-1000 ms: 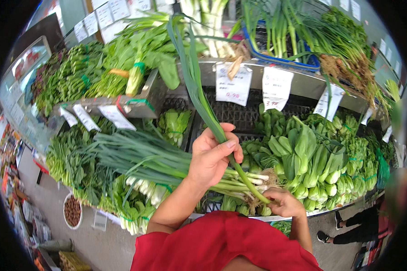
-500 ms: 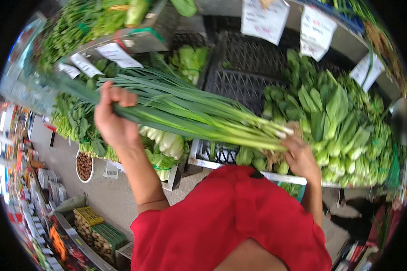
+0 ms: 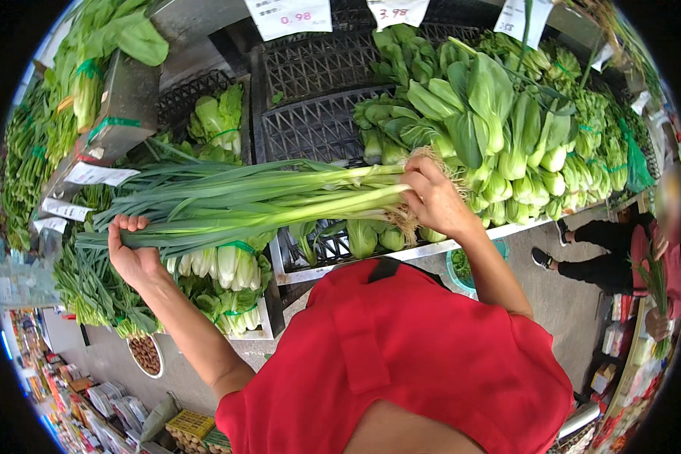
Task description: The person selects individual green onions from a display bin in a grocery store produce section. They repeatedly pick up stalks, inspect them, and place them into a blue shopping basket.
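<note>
A long bunch of green garlic, with flat dark leaves, pale stems and stringy roots, lies across both my hands over the vegetable stand. My right hand is closed round the stems at the root end. At the leafy end, my left hand has its fingers curled round the leaves from the near side. Under the bunch, white-stemmed greens tied with green bands show at the left. A heap of bok choy rises just beyond and to the right of my right hand.
Black plastic crates sit behind the bunch. Leafy greens hang over the left side. A white tub of brown nuts and a teal basket stand on the floor. At the far right, another person holds green stalks.
My view has turned to the right. The bunch has gone from slanting to nearly level, its leafy end lower. My left hand is now nearer the leaf tips; both hands still hold it.
</note>
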Demonstrator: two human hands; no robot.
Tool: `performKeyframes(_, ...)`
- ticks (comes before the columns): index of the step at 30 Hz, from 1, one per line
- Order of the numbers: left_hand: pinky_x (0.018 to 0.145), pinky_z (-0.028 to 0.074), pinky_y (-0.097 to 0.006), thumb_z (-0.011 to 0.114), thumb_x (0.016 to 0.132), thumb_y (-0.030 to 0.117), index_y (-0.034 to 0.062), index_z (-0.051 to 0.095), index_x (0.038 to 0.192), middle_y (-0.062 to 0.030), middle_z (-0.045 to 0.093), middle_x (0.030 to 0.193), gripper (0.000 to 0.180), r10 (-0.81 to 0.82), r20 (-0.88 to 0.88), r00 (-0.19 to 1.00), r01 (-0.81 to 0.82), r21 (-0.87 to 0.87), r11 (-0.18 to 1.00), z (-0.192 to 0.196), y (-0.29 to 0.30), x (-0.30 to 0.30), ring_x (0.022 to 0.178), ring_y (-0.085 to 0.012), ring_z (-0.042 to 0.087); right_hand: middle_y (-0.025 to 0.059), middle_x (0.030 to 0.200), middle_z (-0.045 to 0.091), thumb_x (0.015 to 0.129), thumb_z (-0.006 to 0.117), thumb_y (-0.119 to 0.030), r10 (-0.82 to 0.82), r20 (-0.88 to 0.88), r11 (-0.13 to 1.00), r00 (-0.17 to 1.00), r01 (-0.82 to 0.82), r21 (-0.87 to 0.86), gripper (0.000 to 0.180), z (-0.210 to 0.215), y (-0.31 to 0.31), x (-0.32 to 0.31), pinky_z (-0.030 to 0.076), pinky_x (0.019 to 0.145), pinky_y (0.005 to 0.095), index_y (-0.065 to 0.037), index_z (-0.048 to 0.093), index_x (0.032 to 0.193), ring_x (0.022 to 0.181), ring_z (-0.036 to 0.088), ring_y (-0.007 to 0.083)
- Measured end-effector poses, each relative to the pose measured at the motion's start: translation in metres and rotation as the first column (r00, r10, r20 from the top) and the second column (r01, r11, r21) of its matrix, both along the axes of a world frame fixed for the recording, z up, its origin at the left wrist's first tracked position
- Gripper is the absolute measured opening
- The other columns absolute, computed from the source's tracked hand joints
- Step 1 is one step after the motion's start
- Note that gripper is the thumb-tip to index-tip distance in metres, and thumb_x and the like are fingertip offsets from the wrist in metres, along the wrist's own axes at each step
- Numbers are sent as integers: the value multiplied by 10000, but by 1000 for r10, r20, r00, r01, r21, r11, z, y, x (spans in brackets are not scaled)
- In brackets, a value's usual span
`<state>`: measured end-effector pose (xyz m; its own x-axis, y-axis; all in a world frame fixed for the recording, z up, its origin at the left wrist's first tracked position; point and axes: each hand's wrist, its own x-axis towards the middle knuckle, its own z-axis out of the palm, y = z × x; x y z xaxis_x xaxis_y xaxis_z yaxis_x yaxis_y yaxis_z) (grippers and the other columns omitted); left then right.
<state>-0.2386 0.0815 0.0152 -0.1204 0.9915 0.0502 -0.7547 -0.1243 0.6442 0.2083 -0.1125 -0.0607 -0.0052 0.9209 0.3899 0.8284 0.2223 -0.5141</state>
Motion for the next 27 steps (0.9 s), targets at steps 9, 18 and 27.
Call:
performKeyframes(9,652,467,-348,433,891,97,-31,467,842,-129,518,772,141,151,-181,972,-184,-178,967,-28,34,4,692,-243,505,106,1003,550,708,645,-84,-126,183,992,975,126,13,247,-14,-7,18,411,825,396,-96,664,954,978,508,297)
performKeyframes(18,680,422,-285,558,697,-126,8,474,965,-40,533,866,311,552,-611,568,-565,198,801,-23,53,0,745,-146,506,151,956,576,736,597,-32,-86,141,996,986,86,8,240,-6,-3,14,422,814,417,-64,657,965,915,525,338)
performKeyframes(27,657,482,-351,592,664,-144,-97,438,1005,-125,552,883,378,504,-580,640,-617,2,787,-4,85,-91,744,-212,564,130,888,565,682,642,-22,-9,130,998,991,17,-61,236,0,2,20,421,802,418,-64,657,914,879,531,324)
